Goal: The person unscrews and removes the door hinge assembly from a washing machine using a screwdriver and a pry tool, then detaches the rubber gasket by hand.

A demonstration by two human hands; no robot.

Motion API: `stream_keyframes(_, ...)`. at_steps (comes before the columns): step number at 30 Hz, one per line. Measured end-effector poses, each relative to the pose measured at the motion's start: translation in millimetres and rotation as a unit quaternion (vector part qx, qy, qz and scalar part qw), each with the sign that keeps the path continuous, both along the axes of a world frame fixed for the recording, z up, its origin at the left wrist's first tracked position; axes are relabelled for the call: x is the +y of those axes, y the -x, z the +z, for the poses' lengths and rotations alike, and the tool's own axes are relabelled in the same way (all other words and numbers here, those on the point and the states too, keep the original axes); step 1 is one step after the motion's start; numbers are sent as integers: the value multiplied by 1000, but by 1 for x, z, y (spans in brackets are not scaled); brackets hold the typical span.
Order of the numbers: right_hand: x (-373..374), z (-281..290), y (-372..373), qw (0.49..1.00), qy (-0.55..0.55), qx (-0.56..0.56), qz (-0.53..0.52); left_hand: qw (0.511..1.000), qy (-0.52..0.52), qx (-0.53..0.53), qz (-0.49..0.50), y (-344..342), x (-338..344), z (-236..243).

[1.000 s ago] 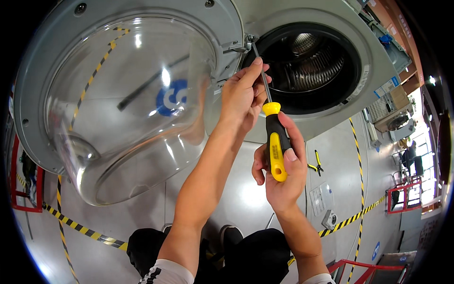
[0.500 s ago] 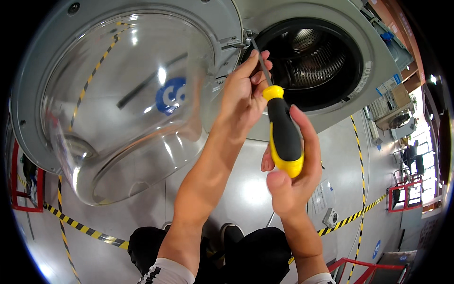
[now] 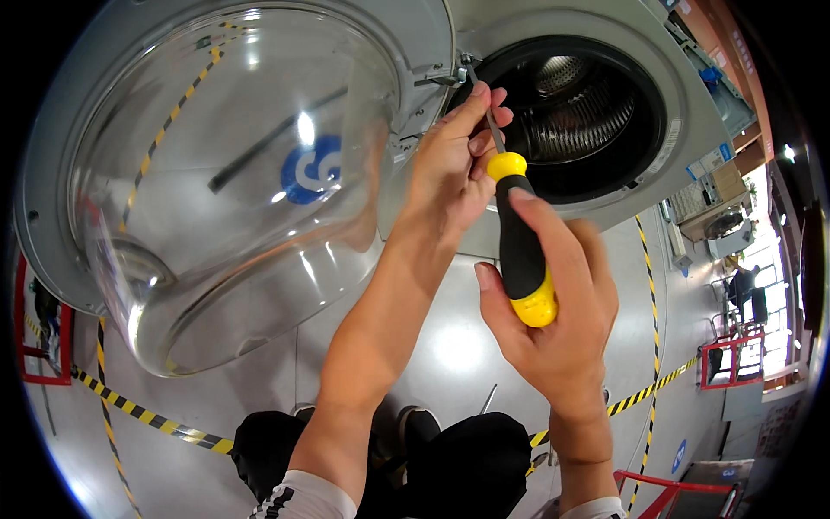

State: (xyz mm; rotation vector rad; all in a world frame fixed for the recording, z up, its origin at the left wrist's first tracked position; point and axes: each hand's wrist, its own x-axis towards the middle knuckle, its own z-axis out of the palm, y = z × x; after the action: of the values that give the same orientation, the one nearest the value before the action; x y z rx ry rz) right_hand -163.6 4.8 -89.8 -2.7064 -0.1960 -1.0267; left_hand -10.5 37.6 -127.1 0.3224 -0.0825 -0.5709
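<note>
My left hand (image 3: 454,160) grips the metal shaft of a black-and-yellow screwdriver (image 3: 523,251) just below the door hinge (image 3: 458,73), where the shaft's far end reaches. My right hand (image 3: 553,320) is round the handle, index finger along its top and thumb beside its butt. The open washing-machine door (image 3: 47,156) has a clear domed window (image 3: 225,259) and hangs to the left of the grey front panel (image 3: 614,208). The dark drum (image 3: 579,121) shows at the right, behind the hands.
Black-and-yellow tape (image 3: 156,421) marks the floor. Red frames stand at left (image 3: 65,337) and right (image 3: 733,340). A metal rod (image 3: 488,398) lies on the floor. Farther right are another appliance (image 3: 722,225) and a person (image 3: 743,285) among equipment.
My right hand has turned round the screwdriver handle, its index finger now over the top, and shifted right; the handle has rotated to show black. My left hand has moved slightly up.
</note>
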Motion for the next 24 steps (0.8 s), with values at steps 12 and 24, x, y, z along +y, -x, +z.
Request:
stream_keyframes(12, -19, -11, -12, 971, 34, -156, 177, 976, 184, -5, -116, -11, -8, -19)
stream_keyframes(24, -17, -24, 1, 973, 78, -191, 107, 991, 119, -10, -65, -2, -8, -11)
